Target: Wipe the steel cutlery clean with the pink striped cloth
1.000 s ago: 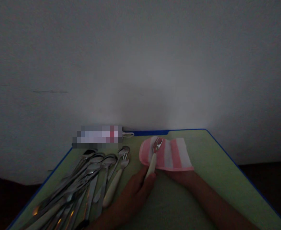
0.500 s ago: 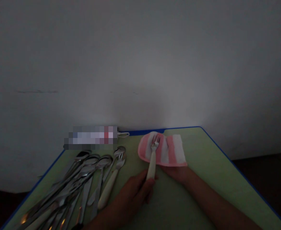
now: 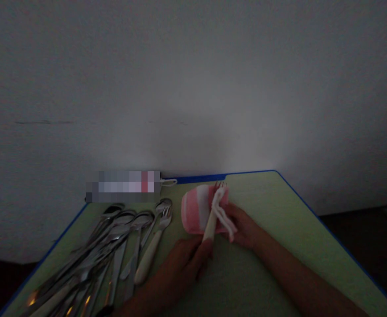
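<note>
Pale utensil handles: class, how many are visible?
3: one handle in the left hand, another at the right edge of the cutlery pile, a third at its lower left. More may be hidden.

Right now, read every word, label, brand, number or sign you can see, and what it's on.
No text is readable.
Pixelated object at the table's back left: any print is unreadable.
Light-handled fork in the left hand, striped cloth: no lettering visible.
Cutlery pile: too dim to read any marks.

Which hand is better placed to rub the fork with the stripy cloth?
Probably the right hand: it holds the striped cloth, which folds partly over the fork. The left hand grips the fork's pale handle, so it seems better placed for steadying.
</note>
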A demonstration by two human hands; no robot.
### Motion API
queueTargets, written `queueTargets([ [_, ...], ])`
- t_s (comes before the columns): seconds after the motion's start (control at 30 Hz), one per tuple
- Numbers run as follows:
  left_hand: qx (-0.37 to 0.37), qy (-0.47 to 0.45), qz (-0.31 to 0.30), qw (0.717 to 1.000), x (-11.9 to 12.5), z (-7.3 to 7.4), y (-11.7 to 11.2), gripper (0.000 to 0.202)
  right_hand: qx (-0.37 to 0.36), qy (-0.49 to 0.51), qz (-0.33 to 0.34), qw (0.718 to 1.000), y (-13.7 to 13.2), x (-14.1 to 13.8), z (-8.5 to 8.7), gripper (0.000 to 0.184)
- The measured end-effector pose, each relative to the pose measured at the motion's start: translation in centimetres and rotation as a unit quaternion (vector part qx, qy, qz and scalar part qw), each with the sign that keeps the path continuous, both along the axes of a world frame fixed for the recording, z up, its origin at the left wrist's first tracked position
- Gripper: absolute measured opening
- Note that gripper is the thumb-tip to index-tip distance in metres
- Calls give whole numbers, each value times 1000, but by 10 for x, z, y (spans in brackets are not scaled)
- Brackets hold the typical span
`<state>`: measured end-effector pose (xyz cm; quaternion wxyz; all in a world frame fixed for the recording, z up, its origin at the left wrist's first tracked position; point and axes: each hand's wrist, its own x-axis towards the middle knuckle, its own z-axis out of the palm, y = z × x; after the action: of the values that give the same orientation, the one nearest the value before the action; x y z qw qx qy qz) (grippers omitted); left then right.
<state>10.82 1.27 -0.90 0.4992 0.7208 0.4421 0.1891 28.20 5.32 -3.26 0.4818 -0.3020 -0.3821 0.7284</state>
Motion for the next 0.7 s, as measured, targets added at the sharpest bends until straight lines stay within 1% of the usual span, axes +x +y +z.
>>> queueTargets([
  [0.13,40,14,-29,999,1,1,0,40,-38,48,17,998,0,-8,4,32],
  [0.27,76,33,-36,996,2,8,0,37,-45,42,12,998,1,-8,3,29],
  [0.4,76,47,-28,996,2,13,-1,37,-49,20,-10,999,1,-10,2,28],
  [0.47,67,50,-31,996,2,13,-1,38,-61,31,-32,997,1,-12,4,29],
  [0.53,53,47,-20,997,3,11,-1,39,-84,69,-47,993,2,-12,8,32],
  [0.57,42,42,-9,998,3,10,-1,40,-98,94,-44,990,2,-11,10,34],
  [0.63,21,26,23,999,3,8,0,42,-114,137,-19,984,4,-8,13,37],
  [0.7,7,6,47,999,3,7,1,42,-112,158,10,981,5,-5,13,34],
])
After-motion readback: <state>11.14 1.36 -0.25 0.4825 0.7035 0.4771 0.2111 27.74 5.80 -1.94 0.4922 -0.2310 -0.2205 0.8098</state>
